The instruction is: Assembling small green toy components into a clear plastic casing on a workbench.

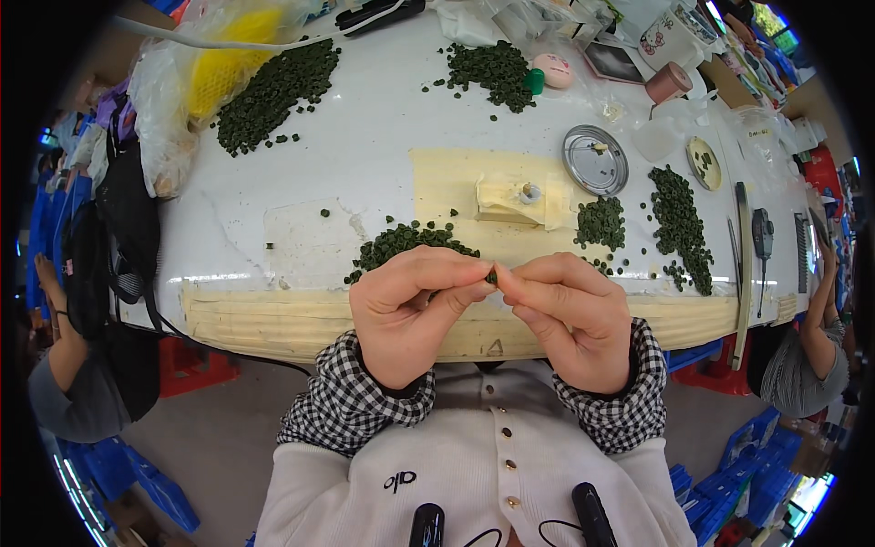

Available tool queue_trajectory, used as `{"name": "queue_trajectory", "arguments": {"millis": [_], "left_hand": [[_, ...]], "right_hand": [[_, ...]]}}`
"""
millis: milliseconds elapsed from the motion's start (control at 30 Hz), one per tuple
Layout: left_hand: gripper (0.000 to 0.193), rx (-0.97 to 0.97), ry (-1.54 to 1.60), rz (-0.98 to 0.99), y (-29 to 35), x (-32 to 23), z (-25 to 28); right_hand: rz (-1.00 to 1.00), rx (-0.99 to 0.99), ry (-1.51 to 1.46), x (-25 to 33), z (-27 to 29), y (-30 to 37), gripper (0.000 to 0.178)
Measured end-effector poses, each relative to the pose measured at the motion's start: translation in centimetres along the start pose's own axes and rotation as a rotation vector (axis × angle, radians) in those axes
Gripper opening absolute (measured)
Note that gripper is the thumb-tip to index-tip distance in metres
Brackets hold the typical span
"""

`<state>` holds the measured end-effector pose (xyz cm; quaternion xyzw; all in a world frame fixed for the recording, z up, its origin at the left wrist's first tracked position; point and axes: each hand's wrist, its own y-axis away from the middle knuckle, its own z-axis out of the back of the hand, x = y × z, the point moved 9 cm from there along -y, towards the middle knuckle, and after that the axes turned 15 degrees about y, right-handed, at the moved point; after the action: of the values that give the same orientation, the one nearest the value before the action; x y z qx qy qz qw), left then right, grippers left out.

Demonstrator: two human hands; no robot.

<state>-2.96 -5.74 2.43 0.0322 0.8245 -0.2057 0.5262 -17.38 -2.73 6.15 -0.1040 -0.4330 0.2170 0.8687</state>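
Currently, the left hand (406,305) and right hand (574,310) meet fingertip to fingertip, both pinching one small dark-green piece (491,275) over the table's near edge. Step in hand, judged: two-handed working of a single piece; exact action too small to tell. Next move likely calls for a light, steady pinch, one side easing before the other so the piece does not drop. Just beyond the left hand: near pile (401,244). Farther: wrapped block (515,202), then metal lid (583,178). Farthest: left pile (283,87).
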Motion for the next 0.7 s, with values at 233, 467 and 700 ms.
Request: {"name": "queue_trajectory", "arguments": {"millis": [233, 467, 700], "left_hand": [[0.023, 0.01, -0.025, -0.008, -0.02, -0.09, -0.03], [0.021, -0.038, 0.07, 0.029, 0.08, 0.38, 0.2], [0.02, -0.055, 0.103, 0.035, 0.15, 0.37, 0.24]], "right_hand": [[-0.027, -0.023, -0.044, -0.23, -0.08, 0.27, 0.036], [-0.033, -0.047, -0.054, -0.25, -0.17, 0.29, 0.036], [0.006, -0.067, 0.001, 0.08, -0.02, 0.28, 0.037]]}}
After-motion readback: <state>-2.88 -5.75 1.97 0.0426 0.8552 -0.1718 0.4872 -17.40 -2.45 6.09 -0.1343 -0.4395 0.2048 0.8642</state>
